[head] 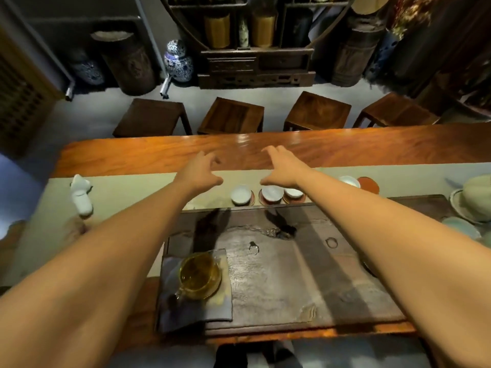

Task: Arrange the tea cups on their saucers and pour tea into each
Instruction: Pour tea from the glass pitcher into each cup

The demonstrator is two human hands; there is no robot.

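Observation:
Three pale tea cups stand in a row on the runner's near edge: a left cup (241, 194), a middle cup (272, 193) on a reddish saucer (261, 200), and a right cup (293, 193) on another saucer (303, 199). Further right are a fourth cup (349, 181) and a bare red saucer (369, 184). A glass pitcher of amber tea (199, 275) rests on a grey cloth (196, 306). My left hand (202, 169) and my right hand (282, 166) hover open above and beyond the cups, holding nothing.
A dark stone tea tray (305, 274) lies on the long wooden table (345, 150), with a beige runner (132, 192) behind it. A white figurine (81, 195) stands left; pale green ware (475, 197) sits far right. Wooden stools (231, 116) line the far side.

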